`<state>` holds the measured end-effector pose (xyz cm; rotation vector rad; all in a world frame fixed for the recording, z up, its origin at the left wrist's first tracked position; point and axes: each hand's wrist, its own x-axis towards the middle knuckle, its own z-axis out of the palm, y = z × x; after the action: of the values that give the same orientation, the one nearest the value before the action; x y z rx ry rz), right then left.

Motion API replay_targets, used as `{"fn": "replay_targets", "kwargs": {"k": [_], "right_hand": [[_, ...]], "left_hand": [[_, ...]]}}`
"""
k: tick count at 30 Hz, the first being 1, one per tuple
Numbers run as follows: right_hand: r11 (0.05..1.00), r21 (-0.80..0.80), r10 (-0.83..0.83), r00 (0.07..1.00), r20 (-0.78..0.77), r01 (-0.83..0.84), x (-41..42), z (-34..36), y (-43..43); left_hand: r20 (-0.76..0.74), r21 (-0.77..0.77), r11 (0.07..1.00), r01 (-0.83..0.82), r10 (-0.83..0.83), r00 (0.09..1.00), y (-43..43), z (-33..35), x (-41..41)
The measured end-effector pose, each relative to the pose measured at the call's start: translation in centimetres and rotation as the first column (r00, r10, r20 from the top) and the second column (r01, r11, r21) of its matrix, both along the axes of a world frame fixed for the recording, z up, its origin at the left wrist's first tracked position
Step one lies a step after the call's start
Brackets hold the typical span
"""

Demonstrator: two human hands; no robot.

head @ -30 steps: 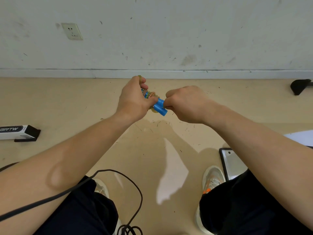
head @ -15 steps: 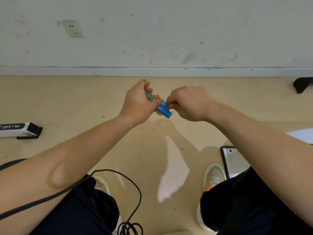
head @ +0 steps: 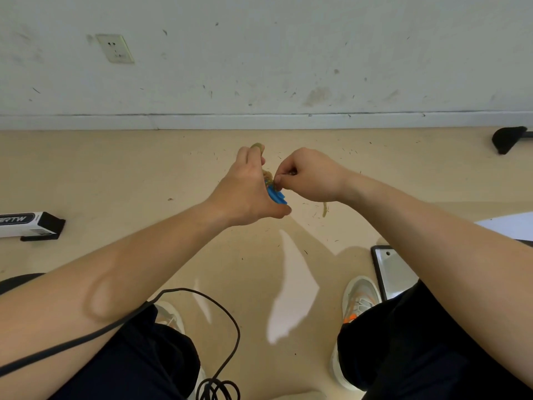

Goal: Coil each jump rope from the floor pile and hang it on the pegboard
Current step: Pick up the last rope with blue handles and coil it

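A jump rope with a blue handle (head: 276, 195) and a tan cord is bundled up in front of me above the floor. My left hand (head: 248, 189) grips the bundle, with the blue handle sticking out under its thumb and a loop of cord (head: 257, 146) showing above its fingers. My right hand (head: 308, 176) pinches the cord right beside the left hand. A short loose end of the cord (head: 324, 209) hangs below my right hand. No pegboard is in view.
A white wall with a socket (head: 115, 49) and a skirting board runs across the back. On the tan floor lie a black-and-white box (head: 27, 225) at left, a black foot (head: 509, 138) at far right, a grey panel (head: 393, 271) by my right shoe, and a black cable (head: 227, 327) between my legs.
My right hand has let go of the blue handle and now pinches the cord higher up. The handle has swung down under my left thumb, and a loose cord end now hangs below the right hand.
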<state>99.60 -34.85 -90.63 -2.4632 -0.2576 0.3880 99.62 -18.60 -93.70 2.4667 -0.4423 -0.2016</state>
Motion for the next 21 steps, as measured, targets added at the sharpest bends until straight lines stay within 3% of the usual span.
{"fn": "replay_targets", "kwargs": {"k": [7,9,12,14,17,21], "right_hand": [[0.988,0.136,-0.064,0.997,-0.041,0.069,0.0,0.4,-0.5],[0.995,0.091,-0.025,0.999,-0.036,0.028,0.0,0.3,-0.5],[0.99,-0.1,0.101,0.993,0.054,-0.096,0.0,-0.1,-0.6],[0.988,-0.122,0.108,0.987,0.118,-0.093,0.0,0.5,-0.9],[0.998,0.035,0.053,0.994,0.092,-0.057,0.3,1.7,-1.9],[0.943,0.331,0.028,0.975,-0.219,0.047,0.4,2.0,-3.4]], "left_hand": [[0.079,0.0,1.0,-0.024,0.024,0.997,0.4,-0.1,0.0],[0.077,-0.017,1.0,-0.001,0.003,0.997,0.2,-0.4,-0.4],[0.029,-0.054,0.998,0.044,-0.042,0.999,0.0,-0.7,-0.8],[-0.043,-0.053,0.993,0.106,-0.108,0.993,0.0,-0.7,-0.9],[-0.14,-0.051,0.975,0.215,-0.22,0.965,-0.3,-0.7,-1.6],[-0.148,-0.094,0.953,0.289,-0.3,0.942,-0.3,0.1,-1.6]]}}
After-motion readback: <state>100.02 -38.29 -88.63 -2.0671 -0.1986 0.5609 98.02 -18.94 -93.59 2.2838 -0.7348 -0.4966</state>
